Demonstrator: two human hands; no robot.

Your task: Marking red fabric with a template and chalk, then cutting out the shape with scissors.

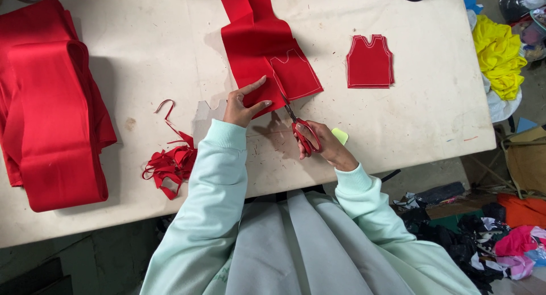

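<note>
So I'm sitting at the near edge of the table (398, 22), and the fabric piece (261, 50) with the chalked outline lies right in front of me, running away toward the far edge. My left hand (243, 104) rests on its near left corner, and my right hand (324, 146) holds the scissors (298, 124) just right of that, blades at the fabric's near edge. A small chalk piece (340, 135) sits beside my right hand. The cut-out vest shape (370, 62) lies further right, apart from the fabric. Scrap strips (170, 161) pile up left of my left arm, and the big folded fabric stack (48, 101) lies at the far left.
</note>
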